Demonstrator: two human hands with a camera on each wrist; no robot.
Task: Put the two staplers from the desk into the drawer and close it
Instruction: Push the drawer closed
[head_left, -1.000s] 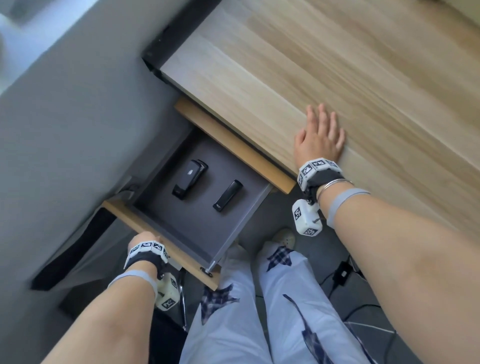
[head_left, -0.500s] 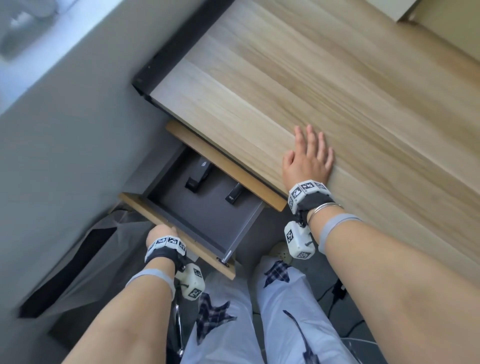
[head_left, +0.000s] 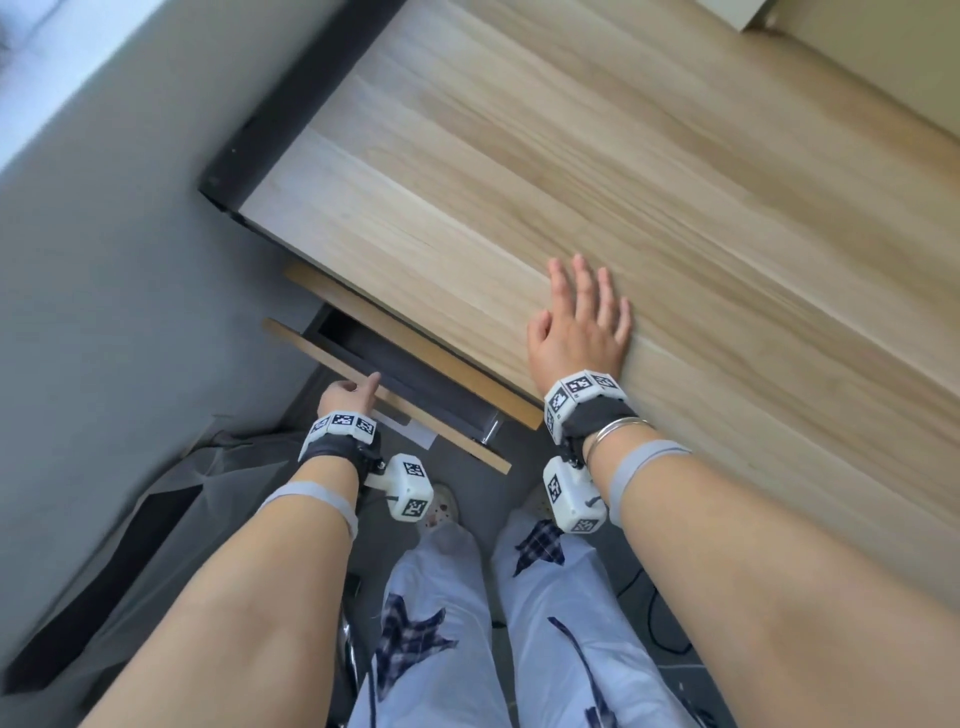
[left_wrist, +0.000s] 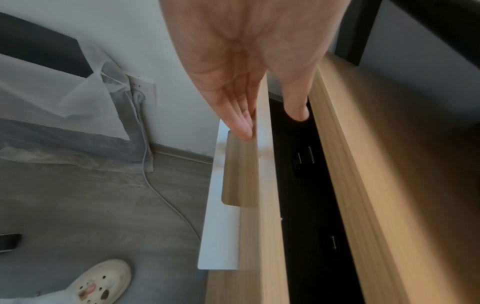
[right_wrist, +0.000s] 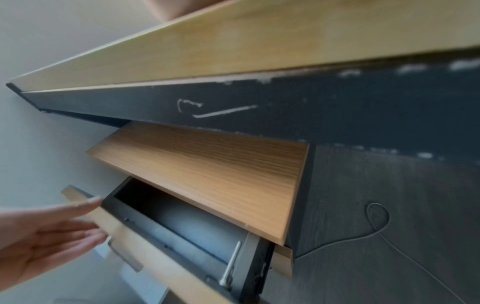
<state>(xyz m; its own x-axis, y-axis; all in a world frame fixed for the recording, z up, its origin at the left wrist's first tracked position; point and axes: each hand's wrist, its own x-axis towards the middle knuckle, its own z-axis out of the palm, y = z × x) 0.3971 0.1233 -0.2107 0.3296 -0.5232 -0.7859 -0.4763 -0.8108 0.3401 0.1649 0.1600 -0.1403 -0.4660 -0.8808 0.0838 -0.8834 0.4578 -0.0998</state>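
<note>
The wooden drawer front stands only a narrow gap out from under the desk. My left hand presses on it with straight fingers, the thumb lying over its top edge. In the left wrist view the drawer front runs down the middle, and small metal glints on dark shapes show in the black gap; the staplers cannot be made out clearly. My right hand lies flat and open on the desk top near its front edge. The right wrist view shows the grey drawer inside.
A closed upper drawer panel sits just above the open one. Below are my legs in pale trousers, a white clog, cables on the grey floor and a dark bag against the wall on the left.
The drawer has slid in from wide open to a narrow gap, pushed by my left hand. Both staplers, plainly seen in it before, are now hidden under the desk. The right hand stays put.
</note>
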